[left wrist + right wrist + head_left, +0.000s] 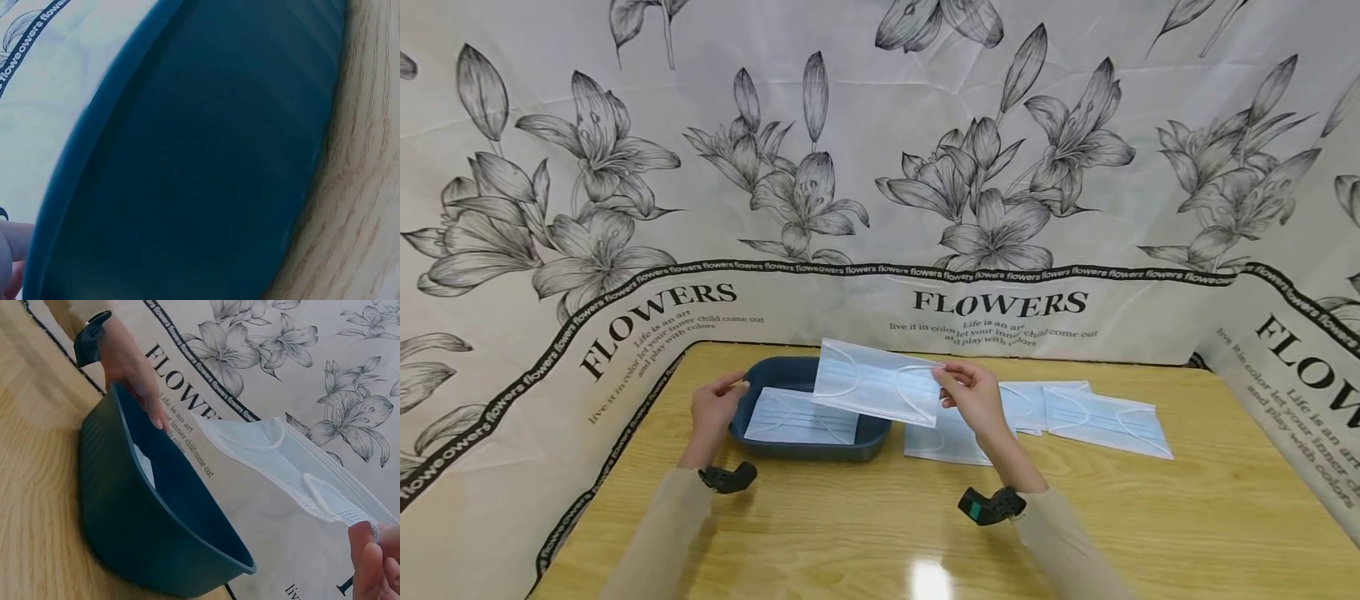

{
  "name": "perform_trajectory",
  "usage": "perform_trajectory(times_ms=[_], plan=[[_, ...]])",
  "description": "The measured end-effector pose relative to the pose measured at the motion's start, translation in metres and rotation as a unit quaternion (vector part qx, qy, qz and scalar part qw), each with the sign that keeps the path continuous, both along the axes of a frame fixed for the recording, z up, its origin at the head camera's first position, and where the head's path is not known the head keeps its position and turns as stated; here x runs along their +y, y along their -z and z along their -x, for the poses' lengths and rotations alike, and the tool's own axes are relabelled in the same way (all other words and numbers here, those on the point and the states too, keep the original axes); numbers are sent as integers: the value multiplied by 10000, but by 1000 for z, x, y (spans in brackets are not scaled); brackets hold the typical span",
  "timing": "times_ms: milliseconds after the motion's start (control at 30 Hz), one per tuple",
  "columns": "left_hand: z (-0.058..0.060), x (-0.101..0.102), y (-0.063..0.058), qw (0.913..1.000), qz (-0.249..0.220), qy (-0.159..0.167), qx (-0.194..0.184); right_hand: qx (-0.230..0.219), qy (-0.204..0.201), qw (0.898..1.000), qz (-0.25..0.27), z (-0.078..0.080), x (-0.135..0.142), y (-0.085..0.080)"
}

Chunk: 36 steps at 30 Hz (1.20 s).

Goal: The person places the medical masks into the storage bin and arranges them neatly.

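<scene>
In the head view, my right hand point(973, 396) pinches the right end of a pale blue face mask point(874, 382). The mask hangs tilted above the right part of a dark blue plastic basin point(820, 452). Another face mask point(797, 415) lies inside that basin. My left hand point(715, 408) grips the basin's left end at the rim. In the right wrist view, the held mask point(287, 465) stretches out from the fingertips, apart from the basin point(144, 512). The left wrist view is mostly filled by the basin's outer wall point(206, 150).
Several more face masks point(1105, 417) lie overlapping on the wooden table point(850, 525), right of the basin and partly behind my right hand. A white cloth point(820, 308) printed with flowers stands along the table's back and left edges.
</scene>
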State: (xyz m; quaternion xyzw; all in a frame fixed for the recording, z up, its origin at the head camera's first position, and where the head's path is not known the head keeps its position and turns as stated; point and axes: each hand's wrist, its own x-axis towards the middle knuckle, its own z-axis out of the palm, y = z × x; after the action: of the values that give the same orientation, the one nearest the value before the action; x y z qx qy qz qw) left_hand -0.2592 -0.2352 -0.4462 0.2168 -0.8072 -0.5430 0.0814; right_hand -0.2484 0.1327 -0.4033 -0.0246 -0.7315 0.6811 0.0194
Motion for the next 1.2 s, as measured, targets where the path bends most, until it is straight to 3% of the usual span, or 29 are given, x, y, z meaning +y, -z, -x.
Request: perform_trajectory(times_ms=[400, 633, 1200], plan=[[3, -1, -6, 10000, -27, 16, -14, 116, -408, 9990, 149, 13, -38, 5], [5, 0, -7, 9999, -120, -50, -39, -15, -413, 9989, 226, 20, -58, 11], [3, 0, -3, 9995, -297, -92, -109, 138, -657, 9973, -289, 18, -95, 20]])
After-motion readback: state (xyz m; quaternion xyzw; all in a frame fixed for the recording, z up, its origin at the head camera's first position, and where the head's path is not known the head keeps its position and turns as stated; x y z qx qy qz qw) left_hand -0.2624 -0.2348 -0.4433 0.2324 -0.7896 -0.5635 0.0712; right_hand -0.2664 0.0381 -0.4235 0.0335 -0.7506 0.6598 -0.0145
